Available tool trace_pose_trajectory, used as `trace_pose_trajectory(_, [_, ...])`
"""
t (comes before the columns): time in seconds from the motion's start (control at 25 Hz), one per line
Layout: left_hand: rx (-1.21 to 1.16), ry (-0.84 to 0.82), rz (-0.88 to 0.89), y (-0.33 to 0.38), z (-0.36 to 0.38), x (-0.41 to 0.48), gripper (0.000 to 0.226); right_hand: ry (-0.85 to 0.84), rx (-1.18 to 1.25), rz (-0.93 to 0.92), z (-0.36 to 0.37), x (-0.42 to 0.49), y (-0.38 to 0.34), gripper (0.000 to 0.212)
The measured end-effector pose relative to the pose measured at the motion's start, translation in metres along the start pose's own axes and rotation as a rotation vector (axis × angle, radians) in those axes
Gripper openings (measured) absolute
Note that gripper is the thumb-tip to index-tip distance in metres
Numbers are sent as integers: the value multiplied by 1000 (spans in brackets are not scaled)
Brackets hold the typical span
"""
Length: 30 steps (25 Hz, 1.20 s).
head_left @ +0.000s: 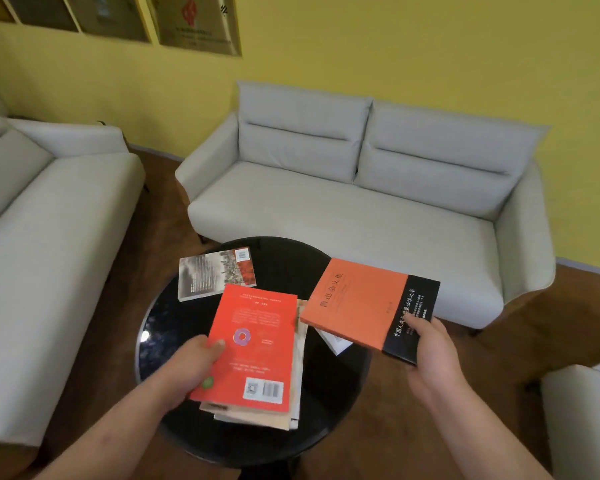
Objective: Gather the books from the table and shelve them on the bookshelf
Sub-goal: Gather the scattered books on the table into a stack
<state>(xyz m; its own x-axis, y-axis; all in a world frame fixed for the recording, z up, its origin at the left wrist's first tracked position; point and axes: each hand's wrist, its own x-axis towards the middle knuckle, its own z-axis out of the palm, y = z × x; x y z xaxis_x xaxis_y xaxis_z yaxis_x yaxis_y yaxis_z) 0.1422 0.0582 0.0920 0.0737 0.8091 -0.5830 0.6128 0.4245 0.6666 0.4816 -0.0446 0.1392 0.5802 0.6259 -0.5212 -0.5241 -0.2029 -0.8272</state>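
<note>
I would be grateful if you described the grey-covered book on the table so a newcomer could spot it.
Find the round black table before the pale grey two-seat sofa. At its far left a grey book lies flat, alone. Unlike the red book and orange book nearby, which have plain covers, its cover is a grey photograph fading into red.

The left forearm (118,420) and right forearm (482,434) were stretched forward from the near side of the round black table (329,393), both bare. The left hand (196,363) was held over the table's near-left part, thumb pressed flat on a red book (257,344), other fingers hidden beneath. The right hand (433,355) was held just past the table's near-right edge, thumb laid on the black band of an orange book (357,303), fingers tucked under. Wrists were seen roughly straight.
</note>
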Motion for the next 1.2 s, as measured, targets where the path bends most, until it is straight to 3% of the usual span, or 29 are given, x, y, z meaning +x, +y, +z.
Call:
trace_pose_trajectory(0.2, [462, 54, 64, -3, 20, -21, 33, -199, 68, 174, 21, -18, 20, 39])
trace_pose_trajectory(0.28, [678, 235, 119, 4, 23, -30, 40, -264, 63, 191, 29, -32, 30, 38])
trace_pose_trajectory(0.32, [675, 320, 178, 12, 27, -36, 42, -291, 64, 194, 33, -39, 33, 37])
trace_pose_trajectory(0.36, [515, 326, 228, 24, 32, -45, 41, -321, 72, 197, 36, -46, 36, 35])
trace_pose_trajectory(0.48, [-553, -94, 106, 71, 56, -72, 29, -443, 88, 185, 45, -71, 45, 37])
trace_pose_trajectory(0.52, [-803, -162, 69, 78, 62, -76, 24, -484, 72, 166, 45, -77, 46, 40])
trace_pose_trajectory(0.56, [-941, -160, 56, 79, 64, -76, 23, -513, 43, 147, 44, -80, 46, 43])
trace_pose_trajectory(0.64, [-1001, -100, 62, 73, 53, -70, 23, -508, -15, 125, 38, -77, 38, 46])
trace_pose_trajectory(0.76, [-870, -76, 52, 58, 25, -51, 24, -416, -159, 164, 31, -55, 31, 38])
trace_pose_trajectory(0.88, [-637, -138, -25, 51, 13, -36, 25, -504, -482, 186, 42, -44, 49, 35])
trace_pose_trajectory(0.96, [-320, -87, -1, 47, 16, -28, 24, -569, -663, 192, 52, -44, 66, 32])
trace_pose_trajectory(1.08, [257, 68, 179, 35, 21, -18, 22, -599, -886, 126, 56, -48, 80, 33])
trace_pose_trajectory(1.16, [340, 159, 180, 26, 23, -18, 25, -594, -970, 52, 57, -45, 86, 40])
trace_pose_trajectory(1.2, [278, 172, 158, 22, 21, -19, 38, -583, -985, 21, 56, -41, 89, 44])
